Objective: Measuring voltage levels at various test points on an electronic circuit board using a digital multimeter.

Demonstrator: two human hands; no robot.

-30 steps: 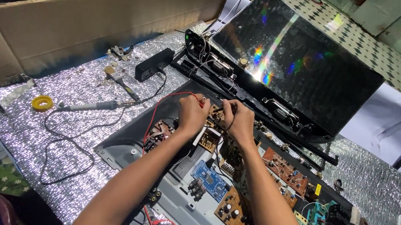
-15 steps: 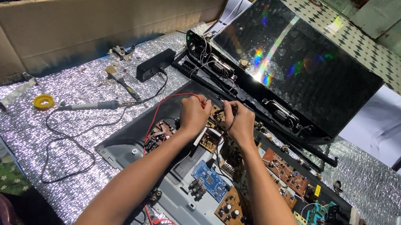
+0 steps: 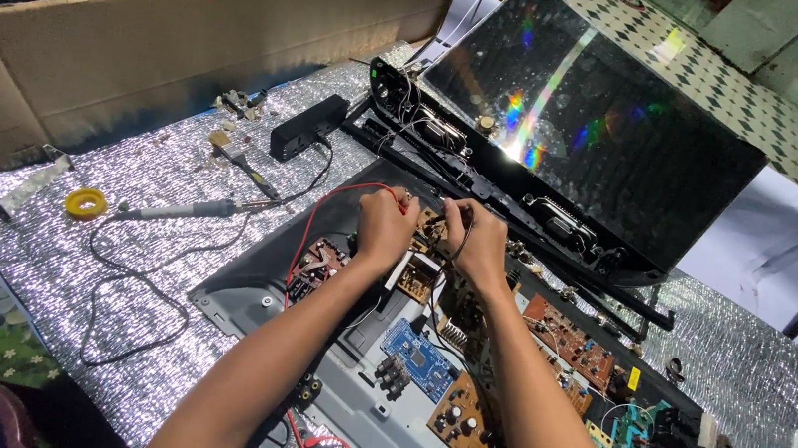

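red wire [image 3: 326, 208]: thin, arcs up and over from the left hand's [image 3: 384, 228] fingertips, then drops down past the outer side of that wrist
black wire [image 3: 464, 230]: thin, curves from the right hand's [image 3: 480, 245] fingers down between the two hands
brown circuit board [image 3: 429, 227]: small, packed with parts, lies flat directly between both hands, touched at its edges by the fingertips
open chassis [image 3: 242, 281]: grey metal tray, lies flat beneath both hands and forearms
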